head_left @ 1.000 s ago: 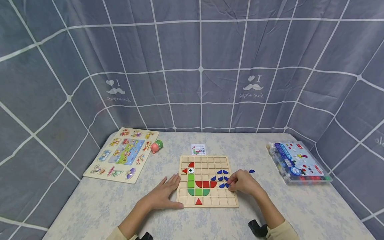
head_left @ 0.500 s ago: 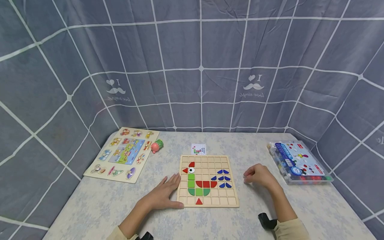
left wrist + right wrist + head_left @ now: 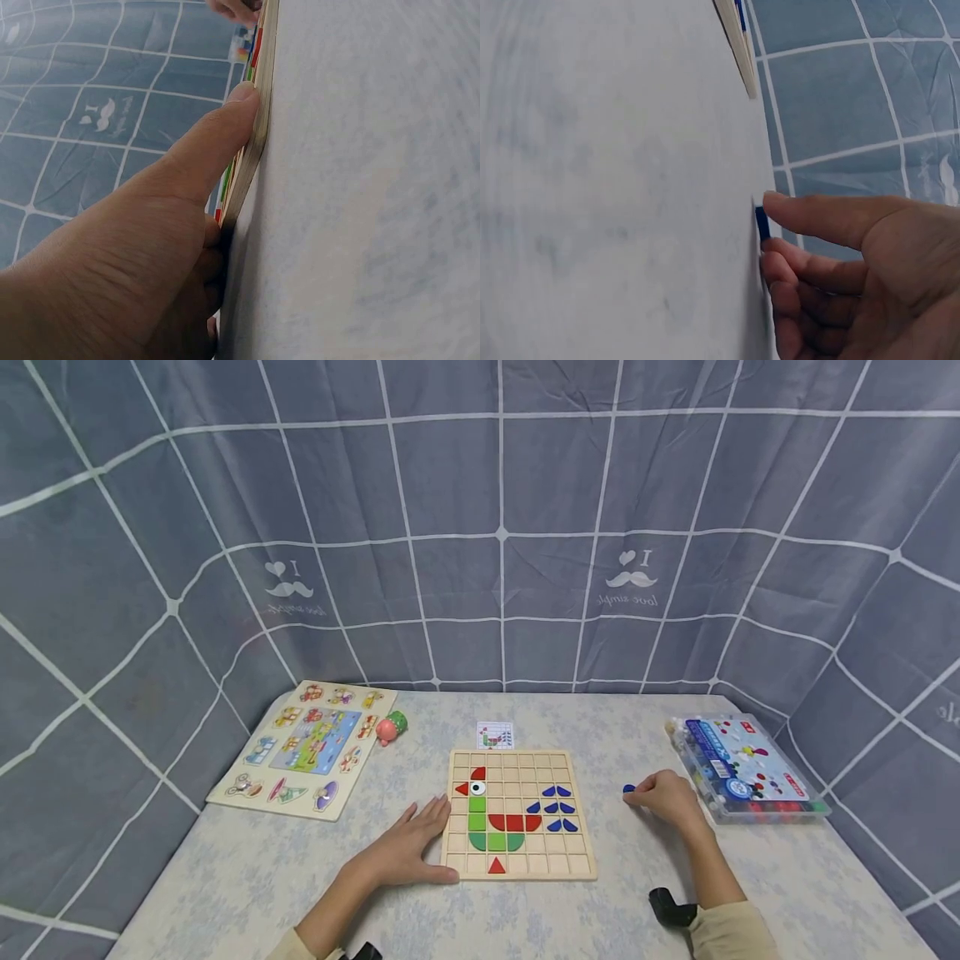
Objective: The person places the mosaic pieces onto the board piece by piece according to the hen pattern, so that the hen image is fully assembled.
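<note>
A wooden grid board (image 3: pixel 525 868) lies on the table, bearing a bird picture made of red, green and blue puzzle pieces. Several blue half-leaf pieces (image 3: pixel 557 792) sit in its right-hand cells. My left hand (image 3: pixel 405 850) rests flat at the board's left edge, fingers spread; the left wrist view shows its thumb on the board's rim (image 3: pixel 251 161). To the right of the board, my right hand (image 3: pixel 667 797) pinches a loose blue puzzle piece (image 3: pixel 762 223) between thumb and index finger, low at the tabletop. The other right fingers are curled in.
A small pattern card (image 3: pixel 496 735) lies behind the board. On the left are a picture peg puzzle (image 3: pixel 251 806) and a pink-and-green toy (image 3: pixel 392 727). A clear plastic case (image 3: pixel 750 768) of colored parts stands at the right, beyond my right hand.
My right hand has left the blue pieces on the board and moved right to the loose blue puzzle piece, which its fingers now pinch. The left hand stays put.
</note>
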`<state>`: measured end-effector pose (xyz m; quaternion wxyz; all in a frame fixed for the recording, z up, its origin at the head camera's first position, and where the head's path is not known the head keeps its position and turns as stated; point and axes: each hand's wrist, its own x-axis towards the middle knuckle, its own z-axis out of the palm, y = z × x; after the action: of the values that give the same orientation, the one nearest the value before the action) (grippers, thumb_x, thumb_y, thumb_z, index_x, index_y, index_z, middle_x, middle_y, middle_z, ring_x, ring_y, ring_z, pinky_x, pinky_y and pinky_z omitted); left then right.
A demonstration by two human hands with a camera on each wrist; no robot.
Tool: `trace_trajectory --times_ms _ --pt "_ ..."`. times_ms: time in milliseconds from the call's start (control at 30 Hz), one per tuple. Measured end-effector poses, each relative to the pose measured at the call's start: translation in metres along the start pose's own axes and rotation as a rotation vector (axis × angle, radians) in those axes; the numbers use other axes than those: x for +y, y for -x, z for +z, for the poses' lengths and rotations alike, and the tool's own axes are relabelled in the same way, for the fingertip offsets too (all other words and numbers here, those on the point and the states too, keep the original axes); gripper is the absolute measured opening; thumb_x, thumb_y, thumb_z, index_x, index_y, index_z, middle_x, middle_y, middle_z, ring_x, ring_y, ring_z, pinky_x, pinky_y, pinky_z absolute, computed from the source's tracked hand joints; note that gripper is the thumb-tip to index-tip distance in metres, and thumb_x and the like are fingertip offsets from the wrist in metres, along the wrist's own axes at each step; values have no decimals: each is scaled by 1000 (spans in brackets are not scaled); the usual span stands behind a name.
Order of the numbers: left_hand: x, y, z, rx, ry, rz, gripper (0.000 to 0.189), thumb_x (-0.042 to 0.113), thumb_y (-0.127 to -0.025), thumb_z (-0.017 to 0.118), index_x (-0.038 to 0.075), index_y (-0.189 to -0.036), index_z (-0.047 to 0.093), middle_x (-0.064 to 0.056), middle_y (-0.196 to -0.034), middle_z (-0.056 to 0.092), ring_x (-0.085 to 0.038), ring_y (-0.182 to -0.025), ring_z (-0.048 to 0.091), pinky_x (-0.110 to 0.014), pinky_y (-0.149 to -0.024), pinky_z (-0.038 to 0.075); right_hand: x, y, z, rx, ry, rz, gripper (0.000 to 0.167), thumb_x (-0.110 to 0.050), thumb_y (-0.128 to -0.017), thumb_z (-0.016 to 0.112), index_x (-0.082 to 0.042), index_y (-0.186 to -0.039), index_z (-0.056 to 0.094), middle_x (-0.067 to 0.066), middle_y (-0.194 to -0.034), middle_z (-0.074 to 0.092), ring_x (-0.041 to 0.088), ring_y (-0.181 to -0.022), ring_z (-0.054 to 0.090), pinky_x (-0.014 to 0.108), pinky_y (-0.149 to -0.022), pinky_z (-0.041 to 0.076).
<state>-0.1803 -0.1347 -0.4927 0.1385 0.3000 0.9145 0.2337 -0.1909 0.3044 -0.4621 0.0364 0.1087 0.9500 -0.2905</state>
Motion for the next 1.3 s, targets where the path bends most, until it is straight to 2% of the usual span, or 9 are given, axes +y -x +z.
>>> trace_trajectory --times_ms 167,333,633,833,1100,1300 --pt "0 0 0 3 -7 5 109 65 -77 68 3 -154 23 -11 -163 21 -27 -152 18 -53 -124 11 1 -6 6 71 10 0 32 -33 -79 77 -2 -80 72 10 -78 70 21 -71 59 29 -57 44" --pt "0 0 1 2 -8 1 109 65 -77 68 3 -154 22 -11 -163 20 -27 -152 18 -53 -124 11 3 -10 9 112 15 -36 27 -28 -80 76 -1 -81 73 10 -78 71 20 -70 59 29 -56 44" --pt "-2 1 2 2 1 -8 110 66 -77 67 3 -154 22 -11 -163 20 -28 -152 17 -54 -124 11 0 -4 11 -12 -50 -57 17 -17 -80 76 -2 -88 73 6 -78 69 15 -67 56 26 -56 44" --pt "-2 1 4 -11 7 -13 110 67 -77 67 3 -154 21 -12 -163 19 -28 -152 16 -54 -124 10 1 2 13 -29 -63 -93 20 -13 -77 78 0 -91 71 4 -76 66 15 -68 54 26 -58 42" --pt "0 0 2 -8 -1 3 109 64 -78 68 3 -154 21 -12 -163 19 -28 -152 18 -54 -124 11 3 6 11 -42 -58 -147 13 -8 -79 74 0 -89 72 3 -74 66 14 -66 55 26 -59 44" --pt "1 1 1 -6 -4 -1 109 64 -78 68 3 -154 21 -11 -163 19 -28 -152 17 -54 -124 11 -1 8 9 -73 -56 -139 14 -7 -75 76 0 -87 72 2 -72 66 15 -65 53 27 -58 44"
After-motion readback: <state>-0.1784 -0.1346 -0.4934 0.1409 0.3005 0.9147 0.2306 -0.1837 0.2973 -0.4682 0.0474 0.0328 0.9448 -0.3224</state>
